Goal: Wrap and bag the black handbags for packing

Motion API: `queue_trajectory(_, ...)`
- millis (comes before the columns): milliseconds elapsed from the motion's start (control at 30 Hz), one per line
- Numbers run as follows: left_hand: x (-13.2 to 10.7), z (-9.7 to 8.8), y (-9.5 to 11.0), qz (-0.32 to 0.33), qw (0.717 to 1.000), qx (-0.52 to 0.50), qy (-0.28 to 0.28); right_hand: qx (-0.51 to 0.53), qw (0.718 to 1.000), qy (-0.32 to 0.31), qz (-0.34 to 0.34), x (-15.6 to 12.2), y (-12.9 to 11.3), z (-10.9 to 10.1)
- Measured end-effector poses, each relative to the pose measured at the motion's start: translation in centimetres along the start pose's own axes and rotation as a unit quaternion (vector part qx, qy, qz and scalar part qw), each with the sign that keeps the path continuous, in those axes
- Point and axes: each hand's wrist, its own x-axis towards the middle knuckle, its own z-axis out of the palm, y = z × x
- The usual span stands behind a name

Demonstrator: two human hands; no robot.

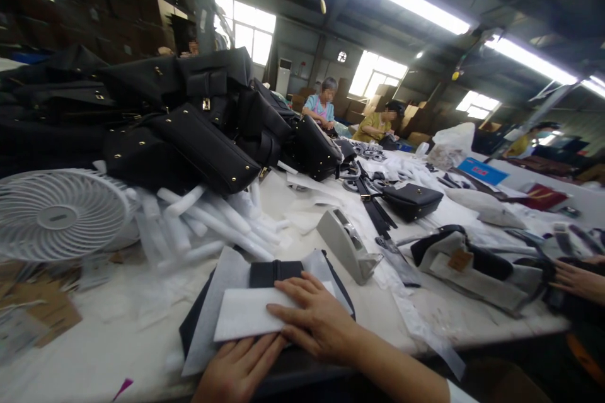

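A black handbag [195,312] lies on the table in front of me, with thin whitish wrapping sheet [231,264] spread over it. On top is a flat white foam piece [248,312], and a dark band [271,272] shows just behind it. My right hand [317,318] rests flat on the foam's right part, fingers stretched and apart. At the foam's near edge lies my left hand [241,362], its fingers extended flat and its thumb hidden. A grey tape dispenser [344,244] stands beyond the bag, to the right.
Black bags [189,138] are heaped at the back left, above white foam rolls [212,223]. A white fan [59,217] stands left, near brown cardboard tags [45,308]. At right, another person's hand [579,280] is beside a partly wrapped bag [477,271].
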Motion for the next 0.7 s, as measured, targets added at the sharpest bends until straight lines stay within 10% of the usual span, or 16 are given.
queue_trajectory(200, -0.6, -0.4, 0.4, -0.014, 0.997, -0.045, 0.059, -0.009, 1.000, 0.018, -0.009, -0.6, 0.3, 1.0)
queue_trajectory(433, 1.8, -1.9, 1.4, -0.094, 0.984, 0.118, -0.094, 0.016, 1.000, 0.017, -0.015, -0.8, 0.4, 1.2)
queue_trajectory(700, 1.0, 0.1, -0.5, 0.014, 0.971, 0.181, -0.157, 0.156, 0.978, 0.140, 0.005, -1.0, 1.4, 1.5)
